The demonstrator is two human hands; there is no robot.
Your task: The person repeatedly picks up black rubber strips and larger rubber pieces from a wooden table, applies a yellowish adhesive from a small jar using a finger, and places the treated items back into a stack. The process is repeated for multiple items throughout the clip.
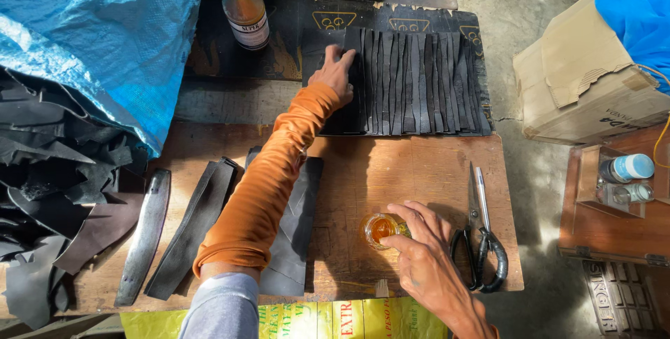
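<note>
Two hands were at work over a worn wooden bench point(419, 171). The left hand point(337, 72), at the end of an arm in a long orange sleeve point(269, 185), lay with fingers spread flat on the near left part of a row of black leather strips point(419, 80), gripping nothing; the strips stood side by side, overlapping, on a dark mat point(293, 32) at the far side of the bench, and their right edge ran close to the mat's right border. The right hand point(426, 259) curled loosely round a small glass jar of amber liquid point(380, 229) near the front edge, thumb and forefinger touching its rim. Just to the right of that hand lay black-handled scissors point(481, 241), blades pointing away, near the bench's right edge. Bare wood lay between the jar and the strips, the widest open stretch on the top. Under the sleeve lay more dark strips point(296, 234); left of them two long dark pieces point(192, 227) and a curved one point(145, 234) reached toward the front edge. A heap of leather scraps point(42, 192) crowded the left end under a blue woven sack point(98, 32). A bottle of amber liquid point(245, 7) stood on the mat, left of the strips. Off the bench to the right sat a cardboard box point(586, 74) on the concrete floor point(530, 4)
</note>
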